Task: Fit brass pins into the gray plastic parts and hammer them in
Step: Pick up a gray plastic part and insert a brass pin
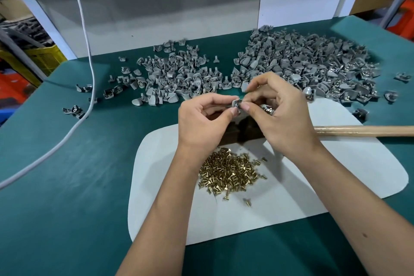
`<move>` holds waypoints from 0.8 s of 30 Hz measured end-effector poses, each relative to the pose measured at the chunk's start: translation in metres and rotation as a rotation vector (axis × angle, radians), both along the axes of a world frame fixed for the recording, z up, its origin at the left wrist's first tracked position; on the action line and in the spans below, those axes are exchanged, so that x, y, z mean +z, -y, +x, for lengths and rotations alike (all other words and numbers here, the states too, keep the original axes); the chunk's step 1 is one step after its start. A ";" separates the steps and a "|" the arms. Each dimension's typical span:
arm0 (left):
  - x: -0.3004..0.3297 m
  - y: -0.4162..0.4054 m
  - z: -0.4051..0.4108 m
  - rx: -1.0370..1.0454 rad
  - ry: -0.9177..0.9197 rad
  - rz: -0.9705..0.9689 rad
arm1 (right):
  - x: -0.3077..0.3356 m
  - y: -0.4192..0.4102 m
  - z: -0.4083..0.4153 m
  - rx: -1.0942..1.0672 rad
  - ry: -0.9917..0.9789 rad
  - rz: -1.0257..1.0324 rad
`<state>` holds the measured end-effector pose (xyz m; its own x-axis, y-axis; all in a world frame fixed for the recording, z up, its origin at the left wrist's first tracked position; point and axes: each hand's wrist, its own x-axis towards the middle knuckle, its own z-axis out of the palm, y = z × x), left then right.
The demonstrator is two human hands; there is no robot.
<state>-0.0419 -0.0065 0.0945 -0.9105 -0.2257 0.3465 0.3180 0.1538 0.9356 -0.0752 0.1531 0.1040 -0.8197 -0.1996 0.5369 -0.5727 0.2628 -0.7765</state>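
Green-covered bench carries a white mat, the landmark; on its near middle lies the heap of brass pins, still large; beyond its far edge sit two piles of gray plastic parts, plenty seemingly unfitted. Above the mat's far edge, left hand and right hand pinch one gray part between fingertips, apparently fitting a pin; the hammer handle lies untouched across the mat's right side, so hammering remains.
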 end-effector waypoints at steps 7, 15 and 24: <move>0.001 -0.002 0.001 -0.012 0.030 0.006 | 0.001 0.004 0.005 -0.048 -0.048 0.059; 0.001 -0.009 0.000 0.047 0.013 -0.010 | 0.002 0.013 0.014 -0.162 -0.198 0.121; -0.003 -0.015 0.001 0.117 -0.026 -0.081 | 0.002 0.020 0.017 -0.250 -0.144 0.105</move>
